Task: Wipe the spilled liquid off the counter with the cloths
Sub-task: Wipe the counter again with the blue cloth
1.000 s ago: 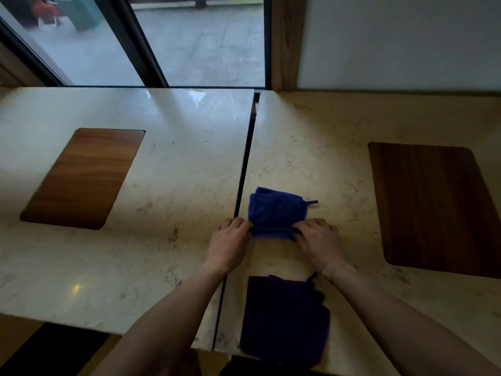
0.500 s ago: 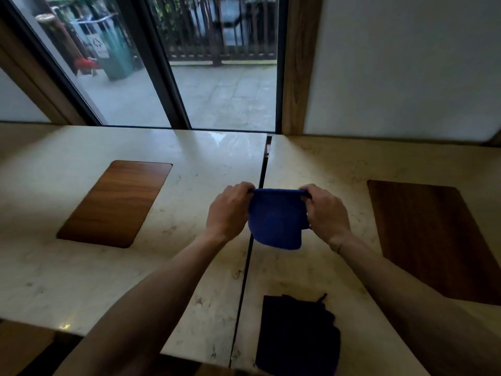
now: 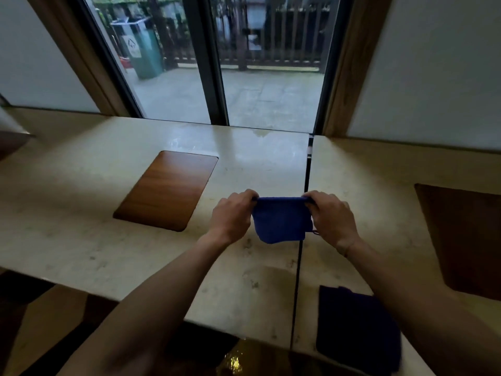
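Note:
A small blue cloth (image 3: 282, 221) hangs above the marble counter (image 3: 81, 213), folded, held by its top edge. My left hand (image 3: 233, 214) pinches its left corner and my right hand (image 3: 332, 217) pinches its right corner. A second, darker cloth (image 3: 352, 324) lies flat on the counter near the front edge, under my right forearm. A small wet patch (image 3: 261, 132) glints at the back of the counter by the window.
A dark seam (image 3: 303, 213) splits the counter into two slabs. A wooden inlay (image 3: 168, 189) sits in the left slab, another wooden inlay (image 3: 466, 237) in the right. A window (image 3: 217, 63) stands behind; the front edge drops off near me.
Both hands lifted the blue cloth off the counter and now hold it up by its top edge. The view has tilted up and shifted left, showing more window.

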The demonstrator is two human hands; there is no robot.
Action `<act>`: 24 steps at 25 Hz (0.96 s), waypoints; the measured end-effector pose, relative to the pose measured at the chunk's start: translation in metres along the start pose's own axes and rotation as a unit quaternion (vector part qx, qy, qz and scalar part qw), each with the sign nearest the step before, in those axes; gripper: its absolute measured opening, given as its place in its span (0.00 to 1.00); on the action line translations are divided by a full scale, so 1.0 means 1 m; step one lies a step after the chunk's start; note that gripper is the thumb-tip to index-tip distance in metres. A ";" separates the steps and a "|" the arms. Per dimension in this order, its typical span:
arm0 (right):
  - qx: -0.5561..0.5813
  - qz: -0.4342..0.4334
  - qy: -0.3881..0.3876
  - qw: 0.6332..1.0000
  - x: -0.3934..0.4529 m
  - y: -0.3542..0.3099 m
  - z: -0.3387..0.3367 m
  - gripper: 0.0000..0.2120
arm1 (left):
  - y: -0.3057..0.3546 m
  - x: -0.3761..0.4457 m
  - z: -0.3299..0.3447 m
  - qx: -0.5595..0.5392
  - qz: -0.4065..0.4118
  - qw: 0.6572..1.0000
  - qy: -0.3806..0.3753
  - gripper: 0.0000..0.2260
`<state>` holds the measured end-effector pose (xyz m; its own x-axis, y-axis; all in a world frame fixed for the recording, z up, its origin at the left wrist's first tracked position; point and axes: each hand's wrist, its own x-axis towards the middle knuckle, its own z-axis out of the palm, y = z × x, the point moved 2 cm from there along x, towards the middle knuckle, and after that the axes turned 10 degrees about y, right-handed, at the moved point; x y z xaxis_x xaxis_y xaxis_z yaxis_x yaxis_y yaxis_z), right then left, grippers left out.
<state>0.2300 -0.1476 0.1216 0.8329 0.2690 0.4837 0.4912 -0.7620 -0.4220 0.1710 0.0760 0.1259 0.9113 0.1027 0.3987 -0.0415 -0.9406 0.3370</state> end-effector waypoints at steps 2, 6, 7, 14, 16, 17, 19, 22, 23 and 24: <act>-0.004 0.015 -0.005 1.000 -0.012 -0.026 0.010 0.10 | -0.027 -0.012 -0.005 -0.010 -0.003 1.000 -0.014 0.10; -0.051 0.072 -0.005 0.996 -0.056 -0.058 0.020 0.09 | -0.054 -0.052 -0.005 -0.047 0.068 0.996 -0.033 0.09; -0.075 0.061 -0.007 0.995 -0.072 -0.061 0.021 0.09 | -0.056 -0.067 -0.004 -0.054 0.096 0.993 -0.035 0.09; -0.184 -0.009 -0.204 0.961 -0.196 -0.063 0.029 0.19 | -0.070 -0.182 0.033 -0.089 0.172 0.969 -0.155 0.09; -0.201 -0.028 -0.301 0.932 -0.217 -0.065 0.035 0.23 | -0.076 -0.201 0.045 -0.082 0.201 0.958 -0.189 0.10; -0.204 -0.020 -0.349 0.914 -0.220 -0.066 0.036 0.21 | -0.080 -0.208 0.050 -0.075 0.213 0.953 -0.201 0.10; -0.215 0.011 -0.400 0.891 -0.218 -0.074 0.037 0.17 | -0.085 -0.216 0.054 -0.070 0.241 0.942 -0.222 0.11; -0.235 0.036 -0.362 0.901 -0.208 -0.094 0.049 0.19 | -0.091 -0.207 0.051 -0.059 0.294 0.928 -0.219 0.11; -0.226 0.040 -0.312 0.922 -0.204 -0.101 0.057 0.20 | -0.094 -0.199 0.047 -0.061 0.293 0.932 -0.206 0.12; -0.208 0.058 -0.255 0.942 -0.198 -0.105 0.068 0.22 | -0.099 -0.186 0.045 -0.063 0.269 0.941 -0.196 0.14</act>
<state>0.0306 -0.0805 0.0176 0.9409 0.3379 -0.0242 0.3360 -0.9399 -0.0613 0.0235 0.1351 -0.0196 0.8248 -0.5277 0.2033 -0.5654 -0.7738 0.2855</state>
